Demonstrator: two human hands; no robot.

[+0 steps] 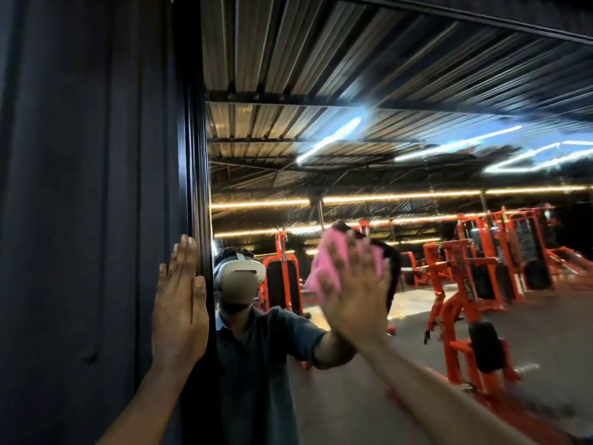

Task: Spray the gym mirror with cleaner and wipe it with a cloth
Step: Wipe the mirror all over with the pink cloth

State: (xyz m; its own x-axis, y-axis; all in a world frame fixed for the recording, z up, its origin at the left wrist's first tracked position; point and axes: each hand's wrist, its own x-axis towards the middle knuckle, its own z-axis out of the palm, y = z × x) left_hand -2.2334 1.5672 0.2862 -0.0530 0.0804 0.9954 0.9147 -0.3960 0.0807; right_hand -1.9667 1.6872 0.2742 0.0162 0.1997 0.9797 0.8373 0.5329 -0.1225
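Flat and spread, right hand [351,293] presses a pink cloth [324,268] against the mirror [417,284]. Left hand [179,303], fingers straight, rests on the dark frame [195,155] beside it. Wiping appears underway; glass above the cloth seems untouched. No spray bottle visible.

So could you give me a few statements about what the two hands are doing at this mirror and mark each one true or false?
1. The right hand presses a pink cloth flat against the mirror. True.
2. The left hand holds a spray bottle. False: it holds nothing and rests open on the dark frame at the mirror's left edge.
3. The cloth is blue. False: it is pink.
4. Orange gym machines show in the mirror. True.
5. The right hand is clenched in a fist. False: its fingers lie spread over the cloth.
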